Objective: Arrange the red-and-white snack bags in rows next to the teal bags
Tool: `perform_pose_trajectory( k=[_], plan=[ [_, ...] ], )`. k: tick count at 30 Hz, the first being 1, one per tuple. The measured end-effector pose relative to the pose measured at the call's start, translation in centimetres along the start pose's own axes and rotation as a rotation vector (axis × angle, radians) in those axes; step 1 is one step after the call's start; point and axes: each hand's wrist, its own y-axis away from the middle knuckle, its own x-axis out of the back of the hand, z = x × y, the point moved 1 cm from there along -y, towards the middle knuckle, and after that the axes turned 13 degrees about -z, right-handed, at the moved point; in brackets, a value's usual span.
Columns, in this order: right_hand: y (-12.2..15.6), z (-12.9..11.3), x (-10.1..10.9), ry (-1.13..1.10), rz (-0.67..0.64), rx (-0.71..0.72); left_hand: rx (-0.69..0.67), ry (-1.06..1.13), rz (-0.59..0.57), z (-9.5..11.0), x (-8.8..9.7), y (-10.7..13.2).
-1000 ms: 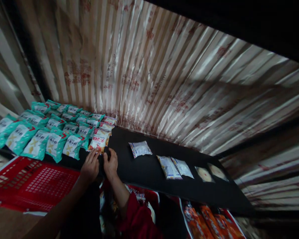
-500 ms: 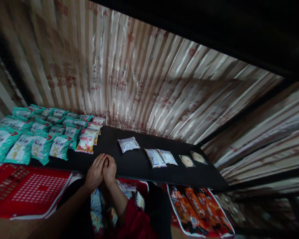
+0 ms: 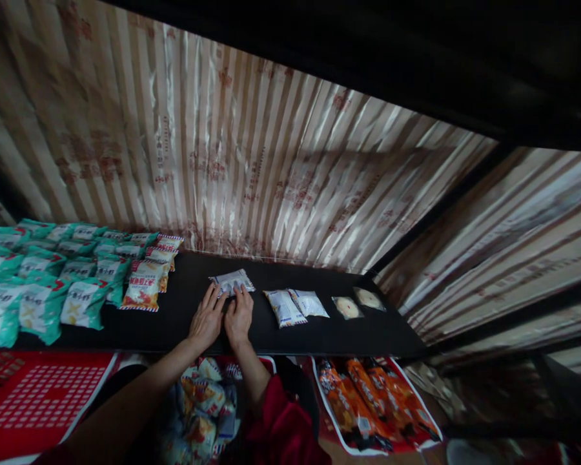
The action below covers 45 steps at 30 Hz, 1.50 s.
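On the black shelf, a white snack bag (image 3: 231, 282) lies face down with its plain side up. My left hand (image 3: 208, 318) rests at its near left edge, fingers stretched out and touching it. My right hand (image 3: 239, 315) lies beside it, fingers spread flat on the bag's near right part. To the left stand orange and white snack bags (image 3: 142, 284) in a short row. Two more white snack bags (image 3: 285, 307) lie side by side to the right of my hands.
Rows of teal snack bags (image 3: 84, 302) fill the left of the shelf (image 3: 179, 329). Two round, clear-wrapped items (image 3: 347, 307) lie at the right. Below are a red basket (image 3: 43, 397), a container of snack bags (image 3: 206, 394) and a red basket of orange packets (image 3: 368, 394). Striped sheeting hangs behind.
My hands, clasped together before, have moved apart and forward onto the single white snack bag. The view has shifted slightly right.
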Motion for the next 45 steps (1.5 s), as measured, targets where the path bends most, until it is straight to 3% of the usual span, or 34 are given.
perform_pose_trajectory(
  k=[5, 9, 13, 20, 37, 45],
  plan=[
    [-3.3, 0.9, 1.4, 0.136, -0.103, -0.019, 0.039, -0.031, -0.061, 0.0, -0.4, -2.1],
    [-4.9, 1.2, 1.5, 0.222, -0.234, -0.045, 0.075, -0.029, -0.087, -0.8, -1.7, -3.1],
    [-4.9, 1.9, 0.9, 0.269, -0.336, -0.064, 0.056, 0.019, -0.058, -1.6, -3.1, -3.5],
    [-3.7, 1.8, 1.0, 0.256, -0.295, -0.061, 0.058, 0.069, -0.003, -1.7, -3.6, -3.2],
    [2.6, -0.9, 2.2, 0.247, -0.302, -0.006, 0.084, 0.076, 0.036, -0.8, -2.5, 3.8],
    [5.9, -1.5, 3.2, 0.248, -0.315, 0.033, 0.061, 0.116, 0.03, -1.0, -1.0, 7.0]
  ],
)
